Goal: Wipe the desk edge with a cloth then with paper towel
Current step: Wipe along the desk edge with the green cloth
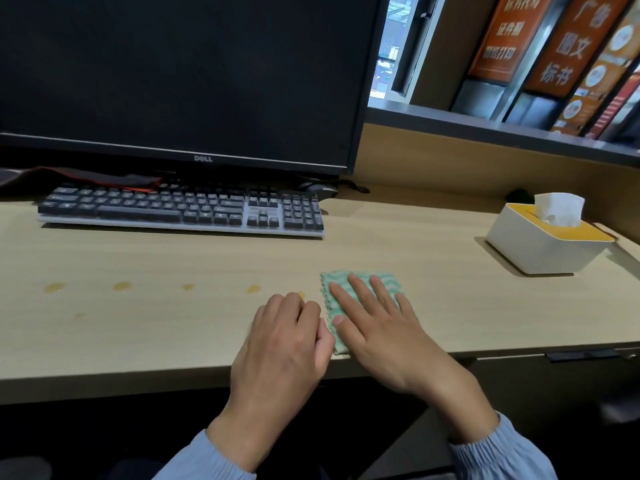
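The right hand (377, 327) lies flat on the green-and-white cloth (389, 282), its fingers (362, 294) straight and spread, pressing the cloth onto the desk (173, 334) near the front edge. Just left of those fingers the left hand (284, 341) rests with fingers (298, 306) curled under and the thumb against the cloth's left edge; whether it pinches the cloth cannot be told. A row of amber drops (122, 285) runs leftward from the left fingertips. Well to the right of the right fingers and beyond them stands a tissue box (543, 251) with a paper towel (559, 209) sticking up.
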`<action>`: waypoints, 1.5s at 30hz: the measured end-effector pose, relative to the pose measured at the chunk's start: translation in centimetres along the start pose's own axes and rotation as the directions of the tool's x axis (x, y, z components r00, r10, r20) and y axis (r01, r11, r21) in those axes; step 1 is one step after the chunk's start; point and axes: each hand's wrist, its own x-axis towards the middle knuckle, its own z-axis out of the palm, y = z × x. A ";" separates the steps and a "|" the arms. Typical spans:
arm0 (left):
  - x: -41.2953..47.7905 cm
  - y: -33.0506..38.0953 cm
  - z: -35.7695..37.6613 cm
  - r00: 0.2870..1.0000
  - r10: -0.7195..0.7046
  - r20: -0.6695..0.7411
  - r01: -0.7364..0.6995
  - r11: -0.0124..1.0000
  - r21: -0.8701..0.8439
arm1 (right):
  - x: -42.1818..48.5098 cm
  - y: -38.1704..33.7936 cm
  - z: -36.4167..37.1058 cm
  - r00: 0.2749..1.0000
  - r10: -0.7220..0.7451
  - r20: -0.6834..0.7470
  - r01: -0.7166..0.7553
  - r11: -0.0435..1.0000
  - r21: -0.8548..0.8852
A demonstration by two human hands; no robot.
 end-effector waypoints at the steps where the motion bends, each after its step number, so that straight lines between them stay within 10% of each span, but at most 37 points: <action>1: 0.0 0.0 0.0 1.000 0.002 -0.004 -0.002 1.000 0.001 | 0.6 0.2 -0.1 1.000 0.008 0.008 -0.009 1.000 0.018; 45: 0.3 0.3 -0.1 0.998 -0.002 0.067 0.004 0.999 -0.033 | 19.6 6.3 -4.9 0.991 0.055 0.119 -0.051 0.998 -0.035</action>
